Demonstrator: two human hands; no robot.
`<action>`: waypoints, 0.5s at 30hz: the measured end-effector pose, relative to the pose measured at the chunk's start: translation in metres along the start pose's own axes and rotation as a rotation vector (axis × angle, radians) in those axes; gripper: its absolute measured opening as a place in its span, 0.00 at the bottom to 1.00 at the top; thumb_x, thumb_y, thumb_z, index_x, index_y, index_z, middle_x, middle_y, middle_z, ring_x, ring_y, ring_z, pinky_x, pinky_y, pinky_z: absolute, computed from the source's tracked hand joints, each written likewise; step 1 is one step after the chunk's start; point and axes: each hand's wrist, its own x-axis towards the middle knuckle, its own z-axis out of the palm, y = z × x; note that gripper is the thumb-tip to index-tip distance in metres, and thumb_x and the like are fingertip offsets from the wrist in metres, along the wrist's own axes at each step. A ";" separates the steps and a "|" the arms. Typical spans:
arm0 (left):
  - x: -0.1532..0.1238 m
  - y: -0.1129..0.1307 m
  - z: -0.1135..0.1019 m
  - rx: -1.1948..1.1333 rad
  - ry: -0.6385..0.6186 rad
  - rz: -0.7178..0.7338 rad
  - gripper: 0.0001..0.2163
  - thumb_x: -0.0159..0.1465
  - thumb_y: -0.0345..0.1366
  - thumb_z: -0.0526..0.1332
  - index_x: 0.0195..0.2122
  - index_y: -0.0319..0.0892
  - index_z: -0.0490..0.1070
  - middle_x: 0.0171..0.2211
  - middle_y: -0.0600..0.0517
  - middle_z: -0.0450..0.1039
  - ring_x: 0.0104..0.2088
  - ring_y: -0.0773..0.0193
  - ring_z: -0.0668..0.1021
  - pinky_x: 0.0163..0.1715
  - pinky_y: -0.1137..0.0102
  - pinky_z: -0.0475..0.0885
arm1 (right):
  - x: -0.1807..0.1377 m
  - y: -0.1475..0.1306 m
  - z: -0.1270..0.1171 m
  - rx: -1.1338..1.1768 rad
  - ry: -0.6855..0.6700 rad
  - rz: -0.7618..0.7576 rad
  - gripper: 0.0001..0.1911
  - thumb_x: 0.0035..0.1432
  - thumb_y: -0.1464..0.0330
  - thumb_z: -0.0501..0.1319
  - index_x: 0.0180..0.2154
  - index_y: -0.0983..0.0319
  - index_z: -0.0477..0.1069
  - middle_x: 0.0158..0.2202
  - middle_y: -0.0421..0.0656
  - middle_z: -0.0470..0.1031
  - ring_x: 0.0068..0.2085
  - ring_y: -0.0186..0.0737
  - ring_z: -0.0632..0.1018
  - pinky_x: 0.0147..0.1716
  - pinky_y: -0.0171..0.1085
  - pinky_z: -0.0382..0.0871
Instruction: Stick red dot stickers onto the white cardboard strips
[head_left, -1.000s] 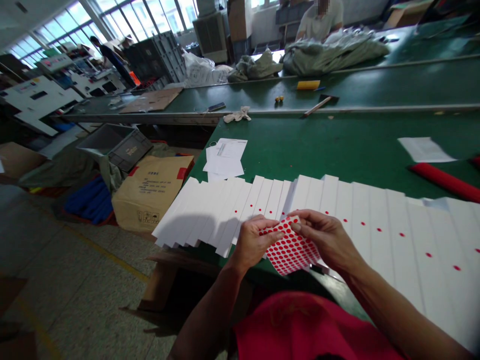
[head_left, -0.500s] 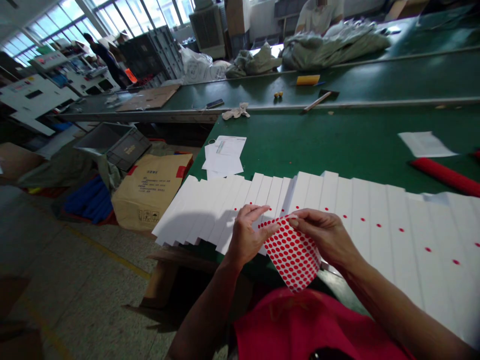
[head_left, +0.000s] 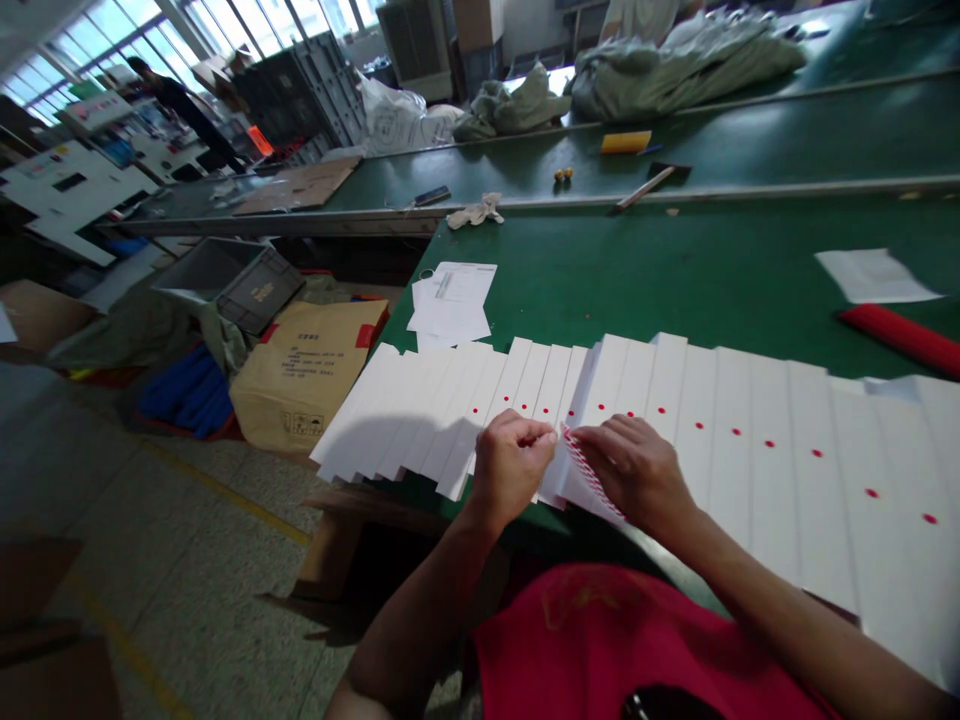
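Note:
A row of long white boxes (head_left: pixel 769 490) lies side by side on the green table, many bearing one small red dot sticker (head_left: pixel 699 426). Above them, my right hand (head_left: pixel 643 470) pinches a sheet of red dot stickers (head_left: pixel 589 470), which is turned nearly edge-on to me. My left hand (head_left: pixel 514 460) is close beside the sheet's upper corner, thumb and forefinger pressed together. Whatever those left fingertips may hold is too small to make out. The boxes at the left end of the row show plain white tops.
Beyond the boxes are paper sheets (head_left: pixel 454 300), a white glove (head_left: pixel 476 211), a red roll (head_left: pixel 900 335) and a scraper-like tool (head_left: pixel 649 187) on the green table (head_left: pixel 600 270). A brown paper sack (head_left: pixel 307 375) and a grey crate (head_left: pixel 259 290) stand on the floor at left.
The sticker sheet has swung from facing me to nearly edge-on in my right hand. My left fingers have closed from spread to a pinch, coming off the sheet.

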 end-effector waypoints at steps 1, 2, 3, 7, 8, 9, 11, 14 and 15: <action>0.000 -0.003 0.001 -0.091 -0.040 -0.086 0.06 0.57 0.34 0.63 0.29 0.38 0.79 0.26 0.51 0.73 0.28 0.67 0.72 0.32 0.71 0.66 | 0.000 0.000 0.001 -0.102 0.013 -0.056 0.11 0.63 0.71 0.55 0.34 0.63 0.76 0.23 0.44 0.73 0.27 0.39 0.69 0.30 0.40 0.58; 0.000 -0.005 0.003 -0.177 -0.076 -0.168 0.07 0.56 0.35 0.64 0.29 0.38 0.79 0.26 0.51 0.73 0.28 0.67 0.72 0.31 0.71 0.66 | -0.001 0.000 0.001 -0.187 0.024 -0.097 0.11 0.63 0.72 0.55 0.34 0.64 0.76 0.23 0.44 0.72 0.27 0.40 0.68 0.30 0.40 0.57; 0.001 -0.007 0.004 -0.255 -0.100 -0.238 0.07 0.55 0.36 0.65 0.29 0.37 0.79 0.26 0.51 0.74 0.28 0.67 0.72 0.31 0.71 0.66 | -0.001 -0.001 0.001 -0.254 0.031 -0.130 0.10 0.63 0.73 0.55 0.34 0.64 0.76 0.23 0.44 0.72 0.28 0.40 0.68 0.31 0.41 0.56; 0.002 -0.014 0.011 -0.466 -0.123 -0.366 0.10 0.52 0.39 0.67 0.28 0.36 0.79 0.24 0.52 0.74 0.27 0.67 0.72 0.32 0.71 0.66 | 0.000 -0.006 0.001 -0.362 0.044 -0.229 0.08 0.62 0.74 0.57 0.36 0.65 0.75 0.23 0.44 0.72 0.29 0.41 0.66 0.33 0.41 0.56; 0.002 -0.016 0.013 -0.487 -0.126 -0.373 0.11 0.52 0.40 0.67 0.27 0.35 0.78 0.23 0.52 0.74 0.27 0.67 0.71 0.32 0.71 0.66 | 0.000 -0.007 0.001 -0.369 0.043 -0.243 0.07 0.62 0.75 0.57 0.36 0.65 0.75 0.23 0.44 0.71 0.30 0.41 0.66 0.34 0.42 0.56; 0.002 -0.017 0.015 -0.497 -0.129 -0.374 0.11 0.51 0.41 0.68 0.27 0.35 0.78 0.23 0.53 0.73 0.27 0.68 0.71 0.32 0.71 0.65 | 0.000 -0.008 0.002 -0.375 0.040 -0.253 0.07 0.62 0.75 0.57 0.37 0.65 0.75 0.23 0.44 0.71 0.30 0.41 0.65 0.35 0.42 0.56; 0.003 -0.021 0.018 -0.493 -0.132 -0.373 0.12 0.52 0.42 0.68 0.25 0.35 0.77 0.22 0.54 0.71 0.26 0.69 0.69 0.31 0.72 0.65 | -0.001 -0.008 0.004 -0.385 0.031 -0.266 0.07 0.62 0.75 0.57 0.37 0.65 0.74 0.23 0.44 0.71 0.30 0.41 0.66 0.36 0.43 0.56; 0.002 -0.027 0.020 -0.473 -0.127 -0.377 0.12 0.53 0.41 0.67 0.25 0.35 0.76 0.20 0.56 0.70 0.25 0.71 0.68 0.30 0.73 0.64 | -0.004 -0.008 0.010 -0.392 0.034 -0.273 0.08 0.63 0.74 0.56 0.36 0.65 0.74 0.23 0.43 0.71 0.31 0.42 0.66 0.38 0.44 0.56; 0.002 -0.028 0.020 -0.468 -0.121 -0.380 0.11 0.52 0.40 0.67 0.25 0.35 0.76 0.20 0.56 0.70 0.25 0.71 0.68 0.30 0.73 0.64 | -0.005 -0.007 0.012 -0.391 0.035 -0.273 0.08 0.63 0.74 0.56 0.36 0.65 0.74 0.24 0.43 0.71 0.31 0.42 0.66 0.39 0.45 0.57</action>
